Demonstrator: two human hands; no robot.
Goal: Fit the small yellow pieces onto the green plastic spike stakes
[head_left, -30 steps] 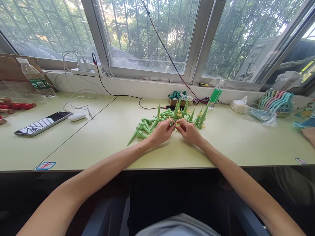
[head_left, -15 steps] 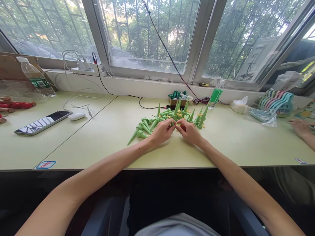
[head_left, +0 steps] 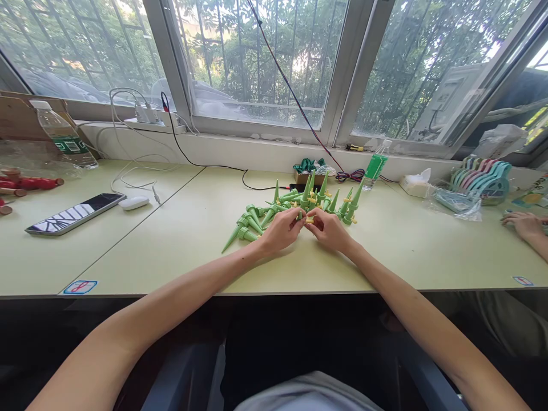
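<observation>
My left hand (head_left: 280, 229) is closed on a green plastic watering spike (head_left: 300, 216), of which only a small part shows between thumb and fingers. Facing it, my right hand (head_left: 329, 230) pinches a small yellow valve (head_left: 309, 219) against the spike's side. Both hands meet just above the table. Several more green spikes (head_left: 252, 220) lie in a pile to the left of and behind my hands. Others stand upright behind and to the right, such as one spike (head_left: 354, 201) with a yellow valve on it.
A phone (head_left: 75, 214) and a white mouse-shaped object (head_left: 133, 202) lie at left. A small box (head_left: 314, 178), a green-labelled bottle (head_left: 377, 165) and tissues (head_left: 416, 182) line the back. At right rests another person's hand (head_left: 524, 224), near pastel hangers (head_left: 483, 180).
My right fingers have shifted slightly, and more of the yellow valve shows between the hands. My left hand and the spikes stay in place.
</observation>
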